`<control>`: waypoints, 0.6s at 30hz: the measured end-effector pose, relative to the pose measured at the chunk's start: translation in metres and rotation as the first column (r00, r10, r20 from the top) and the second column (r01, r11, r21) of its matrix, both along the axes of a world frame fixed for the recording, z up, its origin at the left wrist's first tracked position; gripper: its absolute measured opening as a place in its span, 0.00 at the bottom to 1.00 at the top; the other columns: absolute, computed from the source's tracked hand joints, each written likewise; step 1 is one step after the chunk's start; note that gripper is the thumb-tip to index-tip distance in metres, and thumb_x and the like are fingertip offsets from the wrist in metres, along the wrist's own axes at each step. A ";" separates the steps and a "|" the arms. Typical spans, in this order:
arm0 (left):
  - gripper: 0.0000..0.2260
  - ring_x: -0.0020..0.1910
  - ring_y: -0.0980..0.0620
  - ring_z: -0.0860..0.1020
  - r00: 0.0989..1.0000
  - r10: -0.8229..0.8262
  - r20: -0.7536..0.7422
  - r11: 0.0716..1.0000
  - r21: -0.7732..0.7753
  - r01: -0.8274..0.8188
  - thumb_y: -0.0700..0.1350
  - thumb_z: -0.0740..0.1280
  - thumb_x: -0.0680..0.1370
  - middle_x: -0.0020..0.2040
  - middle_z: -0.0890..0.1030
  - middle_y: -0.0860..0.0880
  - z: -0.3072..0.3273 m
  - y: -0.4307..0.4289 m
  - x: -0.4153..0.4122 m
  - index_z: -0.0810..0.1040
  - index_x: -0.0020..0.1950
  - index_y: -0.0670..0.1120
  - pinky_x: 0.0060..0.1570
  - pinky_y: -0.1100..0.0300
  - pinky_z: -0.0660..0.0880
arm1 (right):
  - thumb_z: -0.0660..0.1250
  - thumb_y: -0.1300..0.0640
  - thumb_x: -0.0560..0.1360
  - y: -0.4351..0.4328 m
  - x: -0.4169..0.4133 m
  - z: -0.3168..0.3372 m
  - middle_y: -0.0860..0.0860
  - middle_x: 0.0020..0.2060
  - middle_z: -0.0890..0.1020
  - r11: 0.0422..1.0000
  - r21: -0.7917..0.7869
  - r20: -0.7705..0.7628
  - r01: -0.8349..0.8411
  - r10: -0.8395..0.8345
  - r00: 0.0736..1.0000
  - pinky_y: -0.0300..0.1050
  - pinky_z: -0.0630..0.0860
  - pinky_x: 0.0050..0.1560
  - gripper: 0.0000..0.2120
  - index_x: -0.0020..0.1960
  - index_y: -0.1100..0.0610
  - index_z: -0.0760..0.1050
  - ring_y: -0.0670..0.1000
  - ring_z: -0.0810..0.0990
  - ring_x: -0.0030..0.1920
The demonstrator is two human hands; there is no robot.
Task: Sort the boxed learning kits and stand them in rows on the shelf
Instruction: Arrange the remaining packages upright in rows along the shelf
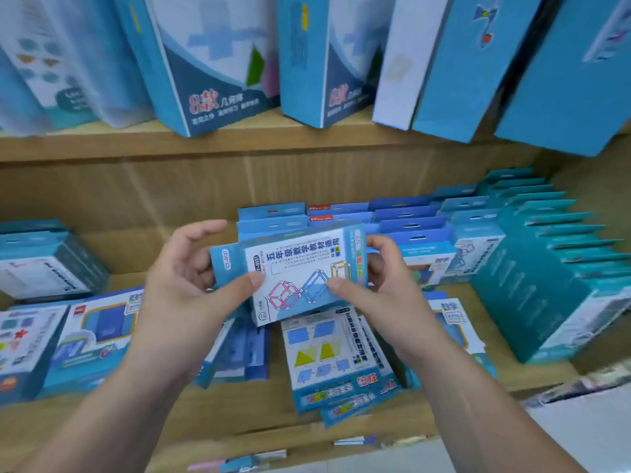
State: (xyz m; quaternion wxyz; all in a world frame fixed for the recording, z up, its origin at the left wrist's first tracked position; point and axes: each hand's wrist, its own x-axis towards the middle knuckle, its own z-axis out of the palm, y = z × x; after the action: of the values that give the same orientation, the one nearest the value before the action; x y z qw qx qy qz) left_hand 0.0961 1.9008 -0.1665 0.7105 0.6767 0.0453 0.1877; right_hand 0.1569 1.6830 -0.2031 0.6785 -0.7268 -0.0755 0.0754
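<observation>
- blue kit box (300, 271) held between both hands, face up
- left hand (191, 285) grips its left end, thumb on top
- right hand (386, 285) grips its right end, thumb on front

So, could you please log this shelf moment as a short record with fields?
held item: boxed kit with cube-frame drawings, gripped at both ends
left hand: thumb on the front face
right hand: thumb on the front lower edge
directly below: shapes box lying flat on the lower shelf
behind: standing rows of blue boxes
upper shelf: tall boxes, leaning
</observation>
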 end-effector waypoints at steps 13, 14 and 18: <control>0.25 0.39 0.50 0.83 0.989 -0.149 -0.013 0.972 0.180 0.149 0.30 0.76 0.69 0.44 0.85 0.46 0.010 -0.196 0.049 0.74 0.59 0.50 0.36 0.59 0.78 | 0.79 0.46 0.66 -0.169 -0.008 -0.017 0.49 0.60 0.72 0.675 -0.522 0.583 0.521 -0.164 0.796 0.48 0.72 0.62 0.37 0.71 0.47 0.69 0.53 0.73 0.61; 0.25 0.39 0.49 0.83 0.987 -0.159 -0.015 0.967 0.200 0.158 0.30 0.76 0.69 0.44 0.86 0.46 0.008 -0.208 0.056 0.73 0.59 0.50 0.36 0.57 0.79 | 0.79 0.49 0.67 -0.174 -0.008 -0.023 0.50 0.60 0.72 0.683 -0.500 0.591 0.532 -0.181 0.786 0.48 0.72 0.62 0.35 0.71 0.48 0.70 0.53 0.74 0.61; 0.23 0.41 0.42 0.83 0.982 -0.181 -0.044 0.927 0.327 0.185 0.35 0.79 0.67 0.42 0.86 0.47 -0.002 -0.238 0.091 0.71 0.51 0.52 0.42 0.45 0.79 | 0.74 0.53 0.73 -0.184 -0.013 -0.045 0.54 0.67 0.67 0.724 -0.478 0.564 0.498 -0.181 0.805 0.51 0.74 0.64 0.33 0.74 0.52 0.65 0.54 0.70 0.67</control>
State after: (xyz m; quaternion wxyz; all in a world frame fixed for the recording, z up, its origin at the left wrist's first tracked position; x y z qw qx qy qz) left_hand 0.1873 1.6627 -0.1689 0.6013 0.7885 -0.0457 0.1212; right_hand 0.1441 1.4990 -0.2477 0.3702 -0.9002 -0.0736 -0.2170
